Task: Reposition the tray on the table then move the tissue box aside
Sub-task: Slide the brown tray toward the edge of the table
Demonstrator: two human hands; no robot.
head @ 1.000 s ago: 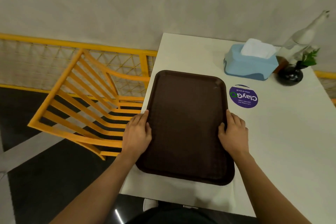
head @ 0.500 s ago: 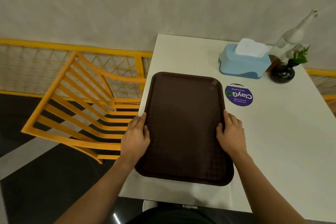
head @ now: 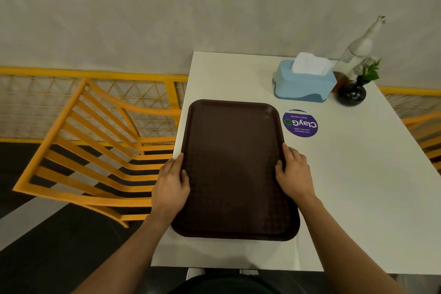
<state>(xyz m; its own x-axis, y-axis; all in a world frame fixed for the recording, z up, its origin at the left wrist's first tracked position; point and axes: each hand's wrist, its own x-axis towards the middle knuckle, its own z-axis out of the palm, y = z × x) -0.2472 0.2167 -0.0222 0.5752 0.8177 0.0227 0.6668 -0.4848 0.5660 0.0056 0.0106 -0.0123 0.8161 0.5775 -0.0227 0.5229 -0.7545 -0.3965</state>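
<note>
A dark brown rectangular tray (head: 232,150) lies lengthwise on the white table (head: 358,186), along its left side, with its left rim at the table's edge. My left hand (head: 170,188) grips the tray's left rim and my right hand (head: 294,175) grips its right rim, thumbs on top. A light blue tissue box (head: 303,85) with white tissue sticking out stands at the far right of the table, beyond the tray and apart from it.
A round purple sticker (head: 300,124) lies on the table just right of the tray. A dark round vase with a green sprig (head: 352,93) and a white figurine (head: 360,48) stand beside the tissue box. An orange slatted chair (head: 90,145) stands left of the table, with a yellow railing behind.
Both hands stay on the tray's rims. The tray has swung slightly, its length now squarer to the table. The view has drifted a little.
</note>
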